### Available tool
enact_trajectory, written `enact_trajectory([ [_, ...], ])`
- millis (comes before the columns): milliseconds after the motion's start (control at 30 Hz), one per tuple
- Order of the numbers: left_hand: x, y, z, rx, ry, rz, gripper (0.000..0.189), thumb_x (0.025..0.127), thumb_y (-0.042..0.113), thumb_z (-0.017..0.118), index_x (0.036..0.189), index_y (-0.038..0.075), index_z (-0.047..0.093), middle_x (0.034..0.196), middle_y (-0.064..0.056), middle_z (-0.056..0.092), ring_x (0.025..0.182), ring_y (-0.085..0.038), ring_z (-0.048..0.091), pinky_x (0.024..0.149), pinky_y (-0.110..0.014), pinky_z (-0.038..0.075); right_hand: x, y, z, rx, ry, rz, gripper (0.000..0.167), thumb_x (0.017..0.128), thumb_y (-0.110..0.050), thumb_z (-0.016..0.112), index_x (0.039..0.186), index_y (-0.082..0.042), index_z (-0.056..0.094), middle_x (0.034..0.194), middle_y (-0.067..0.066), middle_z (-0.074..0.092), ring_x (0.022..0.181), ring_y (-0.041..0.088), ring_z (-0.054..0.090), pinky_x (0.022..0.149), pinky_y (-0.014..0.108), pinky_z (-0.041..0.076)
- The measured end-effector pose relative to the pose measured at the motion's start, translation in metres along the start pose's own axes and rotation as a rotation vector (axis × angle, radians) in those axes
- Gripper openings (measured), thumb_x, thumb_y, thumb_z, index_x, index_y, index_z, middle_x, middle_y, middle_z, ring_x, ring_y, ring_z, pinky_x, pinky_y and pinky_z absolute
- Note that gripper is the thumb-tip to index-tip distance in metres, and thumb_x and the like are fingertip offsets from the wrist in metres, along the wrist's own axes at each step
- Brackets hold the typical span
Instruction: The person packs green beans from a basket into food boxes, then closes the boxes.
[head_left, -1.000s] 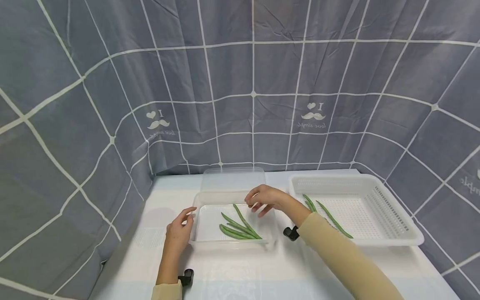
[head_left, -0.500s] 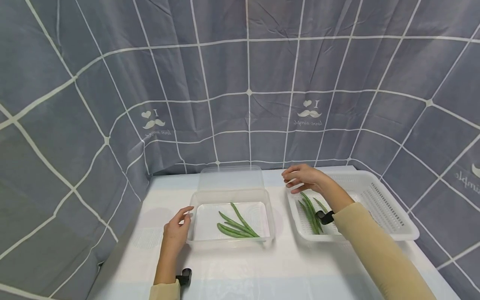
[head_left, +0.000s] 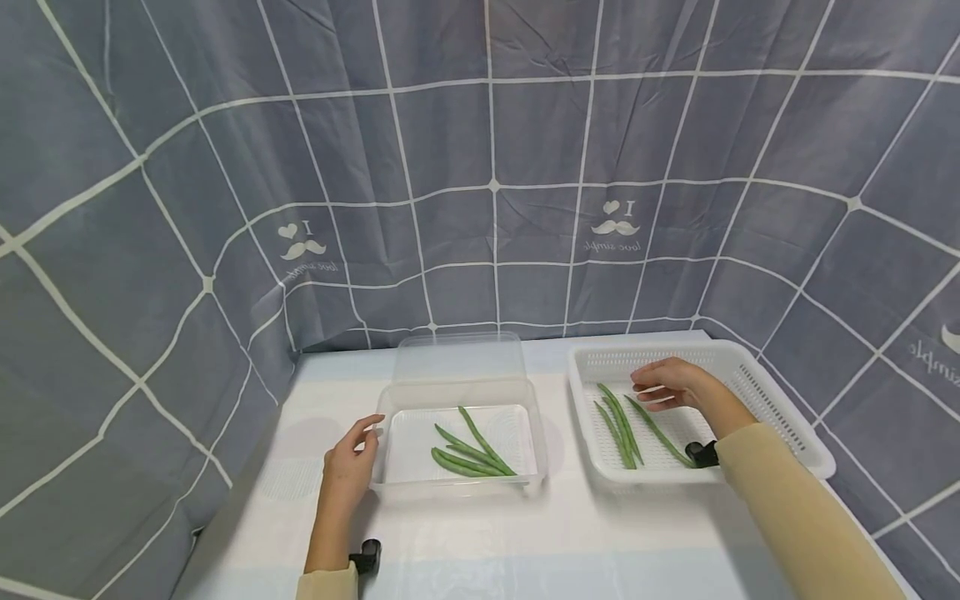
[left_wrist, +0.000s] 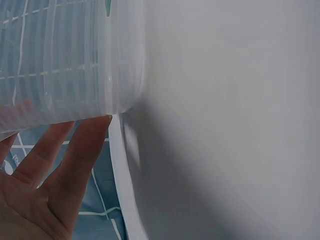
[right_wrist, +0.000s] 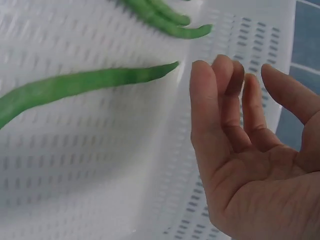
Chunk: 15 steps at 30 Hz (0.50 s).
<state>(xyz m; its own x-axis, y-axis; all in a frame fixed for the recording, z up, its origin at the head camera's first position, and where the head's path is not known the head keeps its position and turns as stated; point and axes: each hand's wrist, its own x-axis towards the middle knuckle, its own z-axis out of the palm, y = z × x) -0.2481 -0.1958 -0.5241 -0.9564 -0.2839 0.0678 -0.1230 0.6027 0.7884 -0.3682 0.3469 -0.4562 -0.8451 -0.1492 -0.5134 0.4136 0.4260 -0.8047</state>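
Note:
My right hand (head_left: 667, 385) hovers inside the white perforated basket (head_left: 783, 417), above the far end of a single green bean (head_left: 658, 429). In the right wrist view its fingers are loosely bent with nothing between them, and the bean's tip (right_wrist: 167, 69) lies just beside the fingertips. A few more green beans (head_left: 618, 427) lie together to the left in the basket. My left hand (head_left: 348, 467) rests its fingertips against the left side of the clear plastic container (head_left: 405, 454). Several green beans (head_left: 476, 457) lie fanned out on the container's floor.
Behind the container lies a clear plastic lid (head_left: 461, 358). Both vessels stand on a white tablecloth (head_left: 480, 533). A grey curtain (head_left: 540, 250) with white grid lines encloses the table's back and sides. Each wrist bears a small black camera mount.
My right hand has moved from above the clear container rightward, past the basket's left rim, into the basket over the single bean. The left hand has stayed at the container's side.

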Motion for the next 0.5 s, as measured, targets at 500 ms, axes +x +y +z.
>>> enact_trajectory([
  [500,0.002,0.0,0.002,-0.001,0.002,-0.013,0.038,0.11,0.029,0.045,0.141,0.023,0.067,0.143,-0.023,0.068,0.122,-0.048,0.07,0.094,-0.06,0.057,0.005,0.035,-0.019,-0.103,0.025,0.114,0.034,0.103,-0.015,0.065,0.127,0.009,0.066,0.097,0.006,0.075,0.082,0.013,0.075,0.081,0.038,0.064],
])
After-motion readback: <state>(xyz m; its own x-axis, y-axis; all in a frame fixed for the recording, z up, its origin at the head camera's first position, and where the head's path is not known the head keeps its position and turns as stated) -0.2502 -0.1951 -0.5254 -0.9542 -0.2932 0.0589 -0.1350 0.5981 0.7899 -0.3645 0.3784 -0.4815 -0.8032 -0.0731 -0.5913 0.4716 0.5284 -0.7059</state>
